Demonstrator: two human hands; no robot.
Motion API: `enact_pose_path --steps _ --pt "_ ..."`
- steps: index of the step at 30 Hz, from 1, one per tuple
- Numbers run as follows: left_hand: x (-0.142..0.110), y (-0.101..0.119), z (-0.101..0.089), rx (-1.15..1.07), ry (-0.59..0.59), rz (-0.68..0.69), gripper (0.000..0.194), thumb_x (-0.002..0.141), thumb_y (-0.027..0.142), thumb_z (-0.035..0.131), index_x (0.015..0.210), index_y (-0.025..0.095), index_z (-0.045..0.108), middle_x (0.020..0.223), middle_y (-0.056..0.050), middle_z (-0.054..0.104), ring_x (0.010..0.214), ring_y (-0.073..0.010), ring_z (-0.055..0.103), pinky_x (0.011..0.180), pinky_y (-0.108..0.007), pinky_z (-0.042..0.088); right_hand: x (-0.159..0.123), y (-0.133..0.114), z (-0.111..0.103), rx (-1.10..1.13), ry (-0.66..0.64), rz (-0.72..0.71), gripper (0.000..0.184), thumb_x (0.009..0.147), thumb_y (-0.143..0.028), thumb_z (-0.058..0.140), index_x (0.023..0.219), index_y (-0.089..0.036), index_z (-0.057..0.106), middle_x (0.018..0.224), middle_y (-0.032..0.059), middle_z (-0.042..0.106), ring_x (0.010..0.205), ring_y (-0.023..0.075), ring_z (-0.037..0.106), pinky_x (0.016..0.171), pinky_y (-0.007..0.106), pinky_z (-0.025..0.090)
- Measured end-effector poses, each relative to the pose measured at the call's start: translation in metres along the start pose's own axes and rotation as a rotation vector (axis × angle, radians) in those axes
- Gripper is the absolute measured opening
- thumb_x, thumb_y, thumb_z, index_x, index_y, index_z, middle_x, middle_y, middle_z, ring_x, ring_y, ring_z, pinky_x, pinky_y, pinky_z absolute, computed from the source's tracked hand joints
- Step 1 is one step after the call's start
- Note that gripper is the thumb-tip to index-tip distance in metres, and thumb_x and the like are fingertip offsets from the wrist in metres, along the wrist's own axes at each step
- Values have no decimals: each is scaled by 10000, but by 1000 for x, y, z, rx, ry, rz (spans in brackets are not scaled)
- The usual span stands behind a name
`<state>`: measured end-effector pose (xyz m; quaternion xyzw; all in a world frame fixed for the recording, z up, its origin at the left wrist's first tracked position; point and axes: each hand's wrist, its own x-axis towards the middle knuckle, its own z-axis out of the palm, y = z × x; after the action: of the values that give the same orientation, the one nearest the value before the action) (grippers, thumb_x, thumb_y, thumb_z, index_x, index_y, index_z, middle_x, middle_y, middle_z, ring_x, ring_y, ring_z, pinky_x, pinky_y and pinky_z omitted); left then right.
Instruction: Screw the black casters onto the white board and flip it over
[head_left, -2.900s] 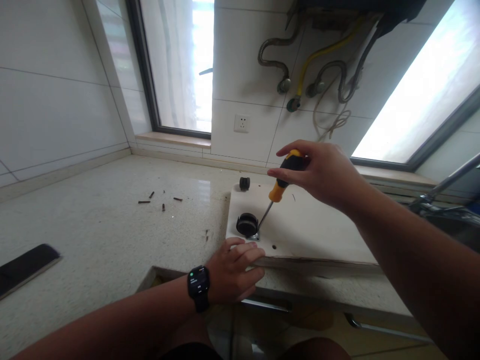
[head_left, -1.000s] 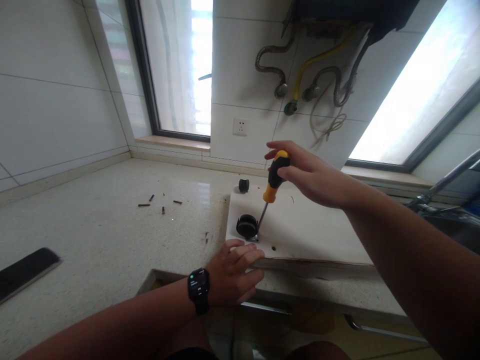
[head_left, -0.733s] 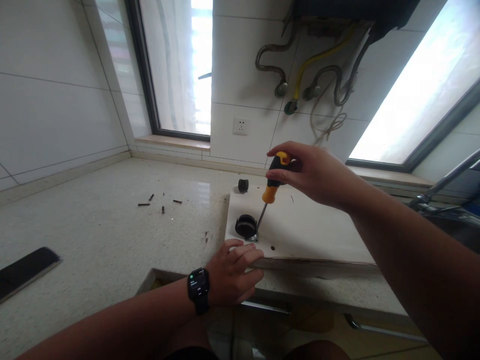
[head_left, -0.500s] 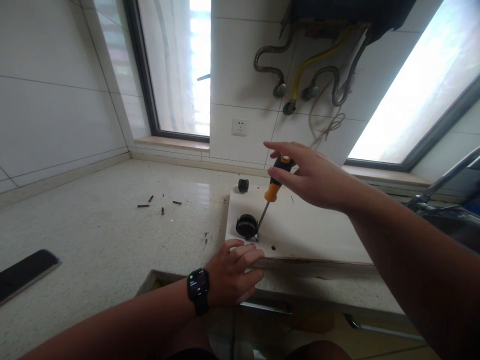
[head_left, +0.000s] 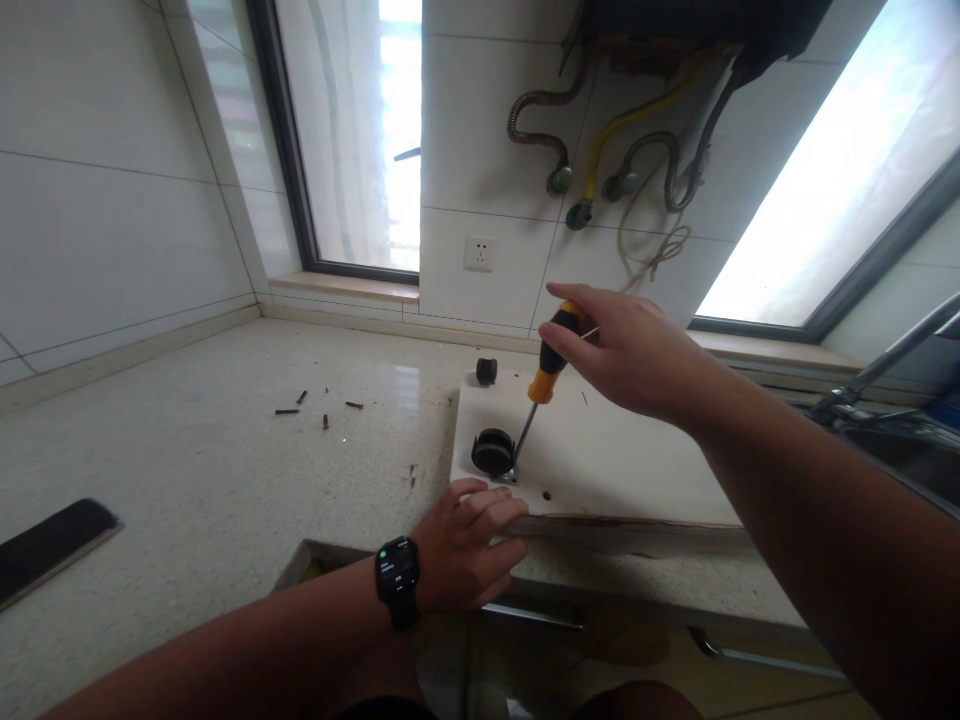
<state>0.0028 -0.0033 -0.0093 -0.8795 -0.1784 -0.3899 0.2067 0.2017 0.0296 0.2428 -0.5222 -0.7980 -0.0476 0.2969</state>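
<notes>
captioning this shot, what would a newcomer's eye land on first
Probably the yellow-and-black screwdriver with a metal shaft, held in the right hand and slanting down beside a round black caster wheel near the left end of a flat white board. Next, the black rectangular smartwatch on the left wrist, the left hand resting at the board's near edge. Then the curved yellow pipe against the white tiled wall above.

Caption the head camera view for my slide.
Right hand holds a tilted screwdriver at a black caster; left hand rests on the white board.
</notes>
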Motion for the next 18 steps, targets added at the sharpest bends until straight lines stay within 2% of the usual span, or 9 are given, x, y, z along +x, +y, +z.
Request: enact_pose_path --steps 2,3,5,7,9,11,13,15,18 --pt "0 0 0 -4 7 2 182 799 299 761 968 259 704 1361 -71 642 1265 -283 491 1124 -459 369 0 4 -1 188 -111 -45 671 933 -446 603 1576 -282 501 1408 117 708 1239 342 683 1098 590 527" --pt "0 0 0 -5 11 4 174 805 296 755 967 258 704 1358 -72 643 1266 -282 491 1126 -459 368 0 6 -3 281 -164 -72 705 934 -427 604 1609 -295 447 1449 106 684 1257 326 677 1099 567 539" --pt "1 0 -1 -10 16 6 166 813 295 747 968 254 703 1357 -77 643 1268 -282 492 1127 -459 367 0 8 -4 380 -215 -112 684 936 -431 620 1588 -282 475 1403 108 710 1219 304 696 1070 535 569" --pt "1 0 -1 -14 19 6 164 814 290 744 967 249 702 1358 -82 642 1265 -282 496 1124 -460 369 0 7 -5 341 -176 -111 604 909 -469 680 1469 -255 608 1251 110 769 1102 297 730 1016 529 590" --pt "1 0 -1 -17 21 6 157 817 287 740 963 246 701 1355 -85 642 1261 -282 501 1119 -462 371 0 3 -3 214 -78 -69 510 854 -531 747 1279 -250 727 1067 96 799 956 294 743 934 532 602" --pt "2 1 -2 -18 24 8 155 817 284 739 962 244 700 1353 -86 644 1259 -283 504 1116 -464 372 -1 -2 0 75 28 -16 476 813 -604 770 1131 -250 771 925 90 793 863 300 737 861 538 597" --pt "3 1 -2 -23 29 6 159 814 274 738 966 242 701 1347 -85 647 1258 -281 509 1111 -461 376 -3 -5 2 -16 93 14 497 818 -642 747 1111 -242 776 886 102 786 868 323 738 858 559 585" --pt "4 1 -3 -29 38 1 153 813 260 728 962 243 700 1338 -82 653 1256 -274 514 1109 -455 381 -4 -6 3 -6 67 5 544 869 -611 701 1260 -235 737 1007 127 799 973 348 741 921 588 572" --pt "3 0 -3 -28 41 3 142 817 258 718 956 243 701 1336 -83 655 1257 -272 514 1112 -454 383 -5 -1 0 216 -116 -84 644 952 -476 618 1555 -279 511 1408 138 700 1196 331 701 1036 572 558"
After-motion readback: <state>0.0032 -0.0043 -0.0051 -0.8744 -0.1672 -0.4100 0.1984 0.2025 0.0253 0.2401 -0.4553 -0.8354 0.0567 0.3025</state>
